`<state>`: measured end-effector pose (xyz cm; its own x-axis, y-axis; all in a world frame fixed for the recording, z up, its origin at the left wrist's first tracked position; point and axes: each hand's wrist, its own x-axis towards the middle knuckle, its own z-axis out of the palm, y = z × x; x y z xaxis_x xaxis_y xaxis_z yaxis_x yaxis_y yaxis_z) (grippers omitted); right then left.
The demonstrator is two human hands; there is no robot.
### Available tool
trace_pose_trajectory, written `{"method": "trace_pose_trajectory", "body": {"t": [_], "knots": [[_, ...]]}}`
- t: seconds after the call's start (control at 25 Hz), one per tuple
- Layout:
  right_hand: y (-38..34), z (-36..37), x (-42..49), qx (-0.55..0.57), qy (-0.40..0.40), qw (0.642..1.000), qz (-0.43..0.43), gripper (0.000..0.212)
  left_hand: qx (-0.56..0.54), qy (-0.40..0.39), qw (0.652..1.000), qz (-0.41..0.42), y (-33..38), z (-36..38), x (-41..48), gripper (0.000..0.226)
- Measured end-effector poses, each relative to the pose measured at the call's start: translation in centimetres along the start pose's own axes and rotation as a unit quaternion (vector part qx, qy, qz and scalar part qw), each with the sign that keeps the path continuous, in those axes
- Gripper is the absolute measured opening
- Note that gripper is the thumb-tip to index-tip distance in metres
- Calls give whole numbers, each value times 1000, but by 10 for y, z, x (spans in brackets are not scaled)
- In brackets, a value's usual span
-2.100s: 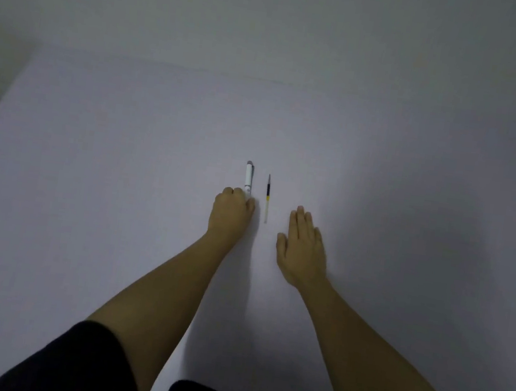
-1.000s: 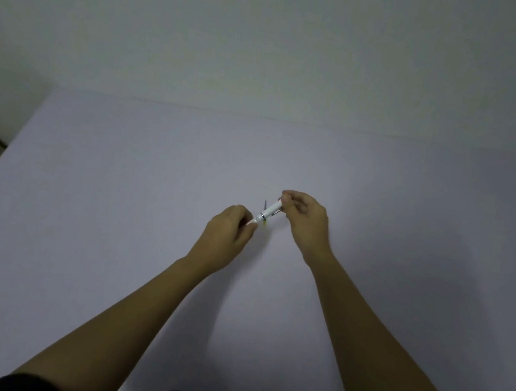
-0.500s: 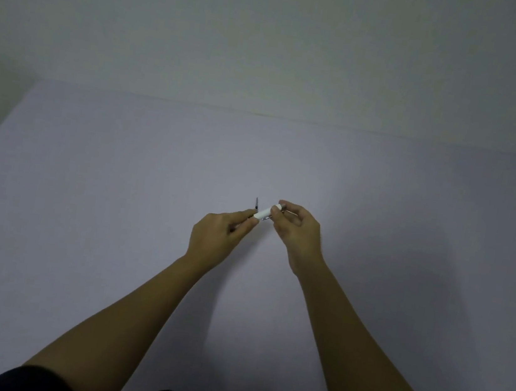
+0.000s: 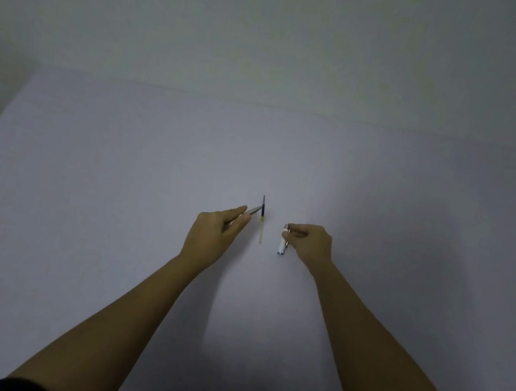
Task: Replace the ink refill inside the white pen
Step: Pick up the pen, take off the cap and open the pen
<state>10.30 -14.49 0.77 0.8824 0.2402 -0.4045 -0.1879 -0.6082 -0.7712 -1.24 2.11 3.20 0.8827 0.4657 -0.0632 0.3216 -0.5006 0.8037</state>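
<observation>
My left hand (image 4: 211, 238) has its fingers (image 4: 237, 215) pinched almost closed around the front half of the pen (image 4: 254, 210), a slim grey piece that sticks out past my fingertips and points up and to the right, away from me. Its tip ends right at the spare refill (image 4: 262, 220); whether they touch I cannot tell. That refill lies flat on the desk (image 4: 89, 173) between my hands, its long axis running straight away from me, dark end far, pale end near, a yellow band between.

My right hand (image 4: 311, 243) is curled, fingers (image 4: 299, 233) narrowed onto the top of the white pen barrel (image 4: 283, 243). The barrel hangs with its long axis nearly toward me, clip end at my fingertips, open end nearest me, just right of the refill and apart from it.
</observation>
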Motion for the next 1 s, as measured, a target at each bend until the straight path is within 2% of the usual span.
{"method": "trace_pose_trajectory", "body": {"t": [0.28, 0.52, 0.64, 0.72, 0.88, 1.0], "knots": [[5, 9, 1, -44, 38, 998, -23, 27, -6, 20, 1000, 3, 3, 2, 3, 37], [6, 7, -1, -60, 42, 997, -16, 36, -5, 2, 1000, -23, 3, -5, 1, 38], [-4, 1, -6, -103, 55, 993, -32, 37, 17, -37, 999, -32, 4, -12, 0, 27], [-19, -7, -8, -145, 57, 983, -97, 30, 41, -82, 996, -20, 4, -20, 0, 20], [-64, -26, -18, -202, -60, 945, -250, 33, 118, -174, 976, 57, 12, -42, 3, 22], [-87, -32, -33, -271, -174, 896, -305, 39, 194, -195, 951, 144, 23, -51, 3, 28]]}}
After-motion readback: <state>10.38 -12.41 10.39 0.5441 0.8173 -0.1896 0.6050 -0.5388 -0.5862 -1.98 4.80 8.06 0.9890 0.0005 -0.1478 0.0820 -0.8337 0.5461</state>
